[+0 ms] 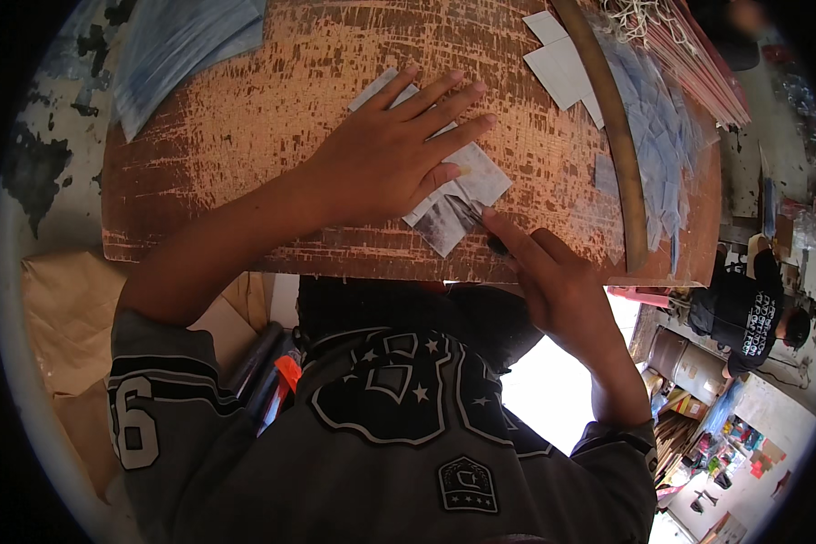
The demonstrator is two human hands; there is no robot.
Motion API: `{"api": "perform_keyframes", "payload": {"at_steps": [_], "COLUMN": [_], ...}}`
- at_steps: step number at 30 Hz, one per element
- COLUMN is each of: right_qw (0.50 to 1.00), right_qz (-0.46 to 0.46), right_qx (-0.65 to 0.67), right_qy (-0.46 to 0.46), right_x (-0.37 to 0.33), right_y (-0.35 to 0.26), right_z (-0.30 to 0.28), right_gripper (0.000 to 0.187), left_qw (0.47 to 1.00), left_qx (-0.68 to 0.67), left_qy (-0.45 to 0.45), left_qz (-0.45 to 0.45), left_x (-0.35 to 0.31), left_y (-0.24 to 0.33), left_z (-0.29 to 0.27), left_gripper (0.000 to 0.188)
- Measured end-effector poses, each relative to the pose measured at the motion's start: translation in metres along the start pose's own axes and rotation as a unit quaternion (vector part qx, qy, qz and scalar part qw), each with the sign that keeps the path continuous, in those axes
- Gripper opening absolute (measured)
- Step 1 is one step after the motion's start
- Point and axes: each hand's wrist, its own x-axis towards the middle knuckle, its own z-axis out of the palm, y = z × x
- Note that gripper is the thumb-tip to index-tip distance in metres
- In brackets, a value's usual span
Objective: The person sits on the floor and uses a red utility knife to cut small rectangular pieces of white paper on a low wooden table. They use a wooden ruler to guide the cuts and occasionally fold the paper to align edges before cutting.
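Observation:
My left hand lies flat with fingers spread, pressing on a grey-white sheet piece on a scratched wooden board. Part of the sheet is hidden beneath that palm. At the sheet's near corner, my right hand is closed around a small knife with a dark handle, its index finger stretched along the top. The thin blade touches the sheet, where a slit or fold shows, and the corner beyond looks darker and shiny. Most of the handle is hidden by the fingers.
A long brown wooden strip lies on the right, beside a heap of blue-grey cut pieces. White cards sit left of it. Bluish sheets are stacked far left. Pink bundles with white strings lie far right. Another person is at right.

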Motion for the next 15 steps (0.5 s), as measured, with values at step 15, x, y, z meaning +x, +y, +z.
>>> {"api": "perform_keyframes", "payload": {"at_steps": [15], "right_qw": [1.0], "right_qz": [0.015], "right_qx": [-0.008], "right_qy": [-0.025], "right_x": [0.008], "right_y": [-0.01], "right_z": [-0.018], "right_gripper": [0.066], "left_qw": [1.0], "left_qx": [0.0], "left_qy": [0.001], "left_qz": [0.0], "left_x": [0.0], "left_y": [0.0], "left_z": [-0.002], "left_gripper": [0.059]}}
